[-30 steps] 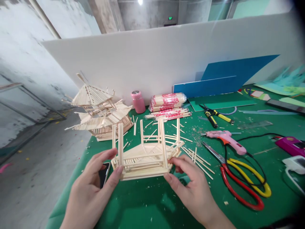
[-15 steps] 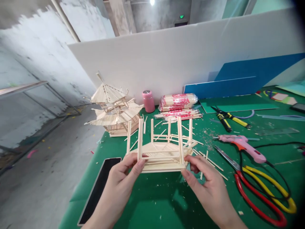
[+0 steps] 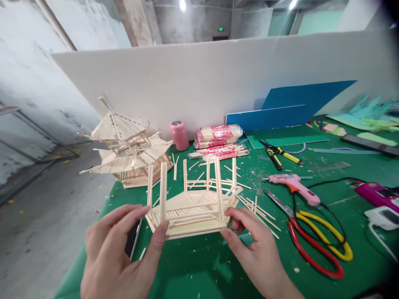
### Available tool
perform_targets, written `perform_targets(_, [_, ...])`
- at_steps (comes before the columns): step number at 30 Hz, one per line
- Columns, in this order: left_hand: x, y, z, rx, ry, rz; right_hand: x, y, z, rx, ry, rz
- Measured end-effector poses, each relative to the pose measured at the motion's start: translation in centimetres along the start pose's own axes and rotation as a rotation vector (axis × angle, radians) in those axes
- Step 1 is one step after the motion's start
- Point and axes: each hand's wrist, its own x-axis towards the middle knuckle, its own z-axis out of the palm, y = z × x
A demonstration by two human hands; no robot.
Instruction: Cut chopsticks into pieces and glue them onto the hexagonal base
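Observation:
A stick-built model base (image 3: 195, 230) of pale wooden sticks, with upright posts round a flat floor, is held tilted in front of me. My left hand (image 3: 120, 247) grips its left corner, thumb at the foot of a front post and fingertips on the left side. At the right front corner, my right hand (image 3: 254, 243) pinches the edge between thumb and fingers. Behind and to the left stands a tiered stick pagoda (image 3: 131, 162). Loose wooden sticks (image 3: 262, 211) lie just right of the base.
On the green table (image 3: 193, 272) are scissors (image 3: 314, 245), a pink glue gun (image 3: 293, 185), pliers (image 3: 277, 155), packs of sticks (image 3: 218, 137) and a pink bottle (image 3: 180, 136). A dark flat device (image 3: 132, 243) is partly behind my left hand. A white board (image 3: 156, 83) stands behind.
The view has swung right, so most things sit further left. My left fingers have spread and shifted from the front post to the left side; my right hand keeps its pinch.

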Motion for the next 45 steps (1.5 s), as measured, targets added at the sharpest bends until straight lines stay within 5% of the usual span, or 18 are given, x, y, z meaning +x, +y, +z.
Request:
perform_targets(1, [0.3,0.4,-0.1,0.0,0.062,0.083,-0.1,-0.1,0.1,0.008,-0.006,-0.011])
perform_targets(5, [2.1,2.4,0.2,0.018,-0.111,0.394,-0.3,-0.3,0.8,0.027,-0.007,-0.081])
perform_targets(8, [3.3,3.5,0.6,0.018,-0.248,0.478,-0.5,-0.4,1.0,0.02,-0.01,-0.107])
perform_targets(21, [4.6,4.2,0.6,0.008,-0.425,0.463,-0.5,-0.4,1.1,-0.045,-0.034,-0.151])
perform_targets(34, [4.0,3.8,0.9,0.011,-0.357,0.46,-1.0,-0.4,1.1,-0.063,-0.048,-0.172])
perform_targets(45, [4.3,4.0,0.6,-0.11,-0.432,0.419,-0.9,-0.3,0.9,-0.032,-0.079,-0.101])
